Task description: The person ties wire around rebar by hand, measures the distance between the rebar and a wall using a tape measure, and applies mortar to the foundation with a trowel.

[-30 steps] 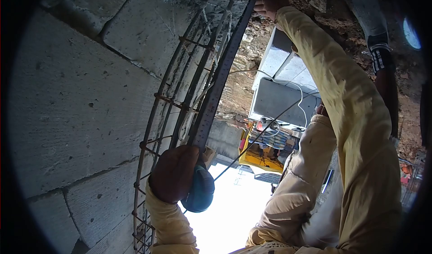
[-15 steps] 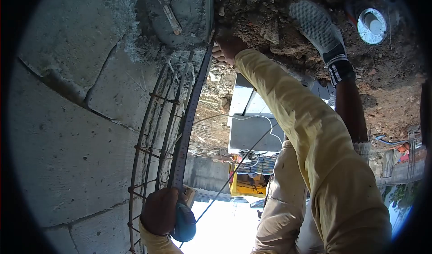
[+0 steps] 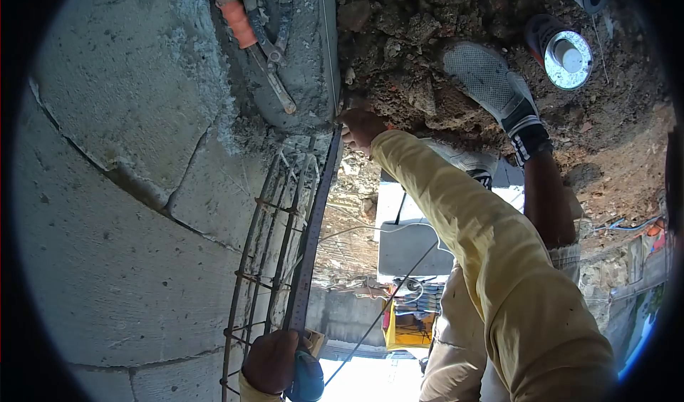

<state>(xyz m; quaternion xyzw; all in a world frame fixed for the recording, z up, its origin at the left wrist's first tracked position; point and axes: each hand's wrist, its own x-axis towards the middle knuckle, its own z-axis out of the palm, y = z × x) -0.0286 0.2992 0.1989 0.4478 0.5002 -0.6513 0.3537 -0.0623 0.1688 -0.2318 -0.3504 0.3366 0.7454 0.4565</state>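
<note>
My left hand [image 3: 271, 363], low in the picture, is closed around the dark teal case of a tape measure [image 3: 308, 377]. Its blade [image 3: 308, 259] runs out straight beside a rebar cage [image 3: 267, 252] set along the block wall. At the far end of the blade, by the corner of a grey mortar ledge [image 3: 303, 102], my right hand [image 3: 365, 128] has its fingers bent against the tape's end. The exact fingertip contact is partly hidden. A taut string [image 3: 329, 38] follows the ledge's edge close to that hand.
Pincers [image 3: 273, 54] and an orange-handled tool [image 3: 239, 26] lie on the ledge. Rubble soil [image 3: 399, 53] surrounds my shoe [image 3: 484, 78]. A metal can [image 3: 568, 60] stands beyond it. A dark cable [image 3: 381, 313] crosses near a grey panel [image 3: 410, 249].
My view has tilted, so the scene sits lower and slightly right, showing more of the tools and can. Both hands stay at the tape measure, its blade still extended.
</note>
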